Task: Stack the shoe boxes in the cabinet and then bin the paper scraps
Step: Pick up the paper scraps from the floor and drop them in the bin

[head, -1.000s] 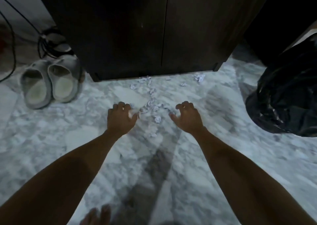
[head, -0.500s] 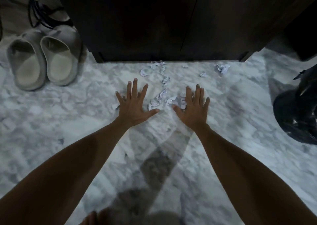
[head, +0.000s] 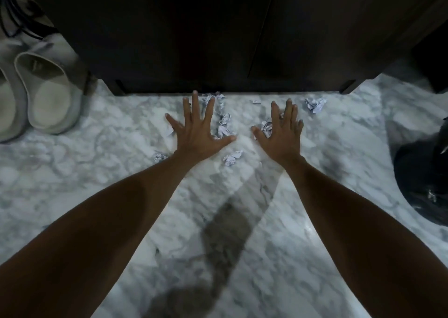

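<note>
Several crumpled white paper scraps [head: 224, 126] lie on the marble floor in front of the dark cabinet [head: 218, 33], whose doors are closed. My left hand [head: 197, 129] is spread flat, fingers straight, over the floor just left of the scraps. My right hand [head: 281, 132] is spread the same way to their right, with one scrap [head: 266, 127] by its thumb. More scraps lie near my wrists [head: 232, 158] and at the far right by the cabinet foot [head: 315, 104]. No shoe boxes are in view.
A pair of pale slippers [head: 48, 92] stands at the left beside the cabinet, with dark cables behind them. A black bin bag [head: 424, 179] sits at the right edge. The floor is grey-white marble [head: 97, 167].
Both hands have gone from curled to spread flat and have slid forward toward the cabinet base, passing some scraps. The view has moved closer to the floor.
</note>
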